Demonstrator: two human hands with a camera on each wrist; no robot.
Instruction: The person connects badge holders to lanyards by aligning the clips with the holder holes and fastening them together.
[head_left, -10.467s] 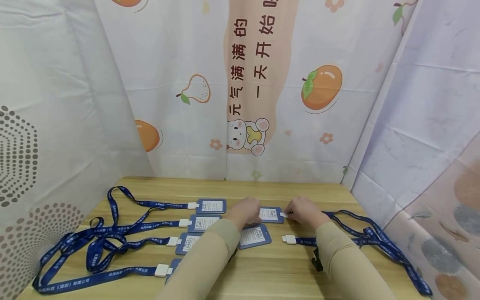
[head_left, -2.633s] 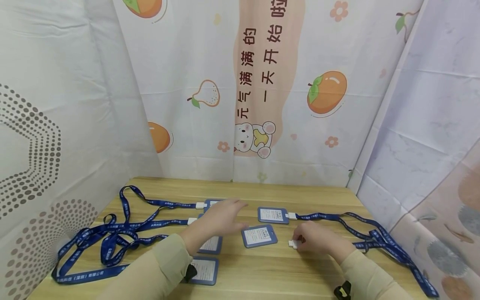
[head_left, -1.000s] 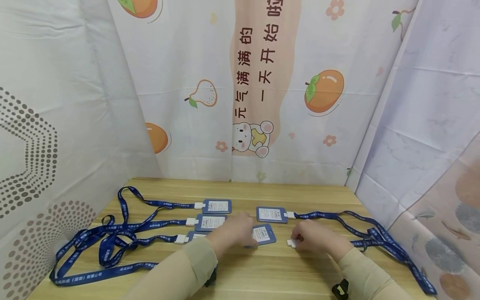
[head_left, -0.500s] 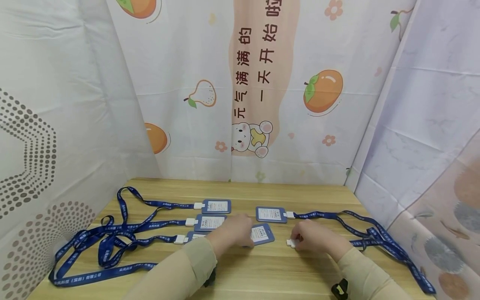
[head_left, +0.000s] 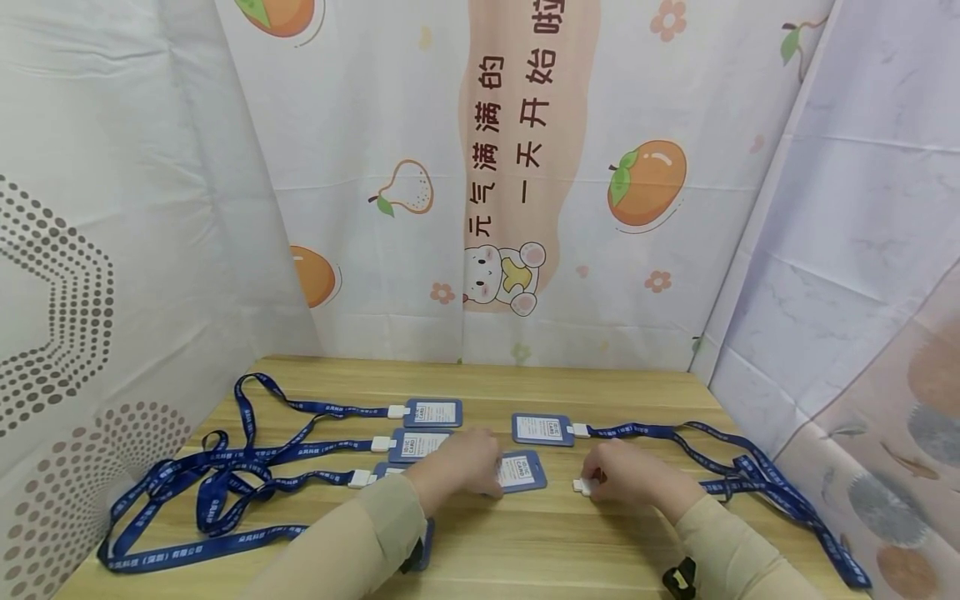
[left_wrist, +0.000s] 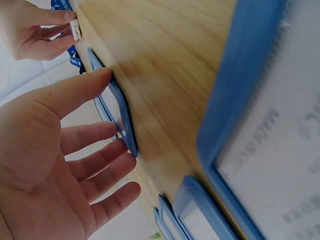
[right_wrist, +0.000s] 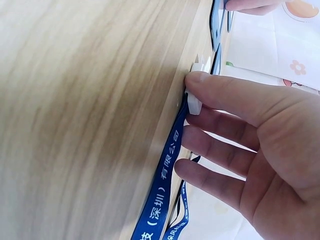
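Note:
My left hand (head_left: pixel 461 467) holds a blue ID badge holder (head_left: pixel 525 471) flat on the table, thumb on one edge and fingertips on the opposite edge, as the left wrist view shows. White card paper fills the badge holder, and its slotted end points right. Across a short gap, my right hand (head_left: pixel 628 471) pinches the white clip (right_wrist: pixel 195 105) of a blue lanyard (right_wrist: pixel 160 185) between thumb and forefinger. The clip's tip faces the badge holder, apart from it. Behind them lies another badge holder (head_left: pixel 542 429), joined to a lanyard by its white clip (head_left: pixel 581 430).
On the left, several badge holders (head_left: pixel 433 412) with blue lanyards (head_left: pixel 225 458) lie in a column, partly hidden by my left arm. Lanyard straps (head_left: pixel 780 492) trail to the right edge of the wooden table (head_left: pixel 480 379). Printed curtains (head_left: pixel 375 250) stand behind and at both sides.
The back-right badge holder became joined to its lanyard clip. My right hand then took the nearer clip. My left hand reached the loose badge holder and turned it slightly straighter, shifting it a little left.

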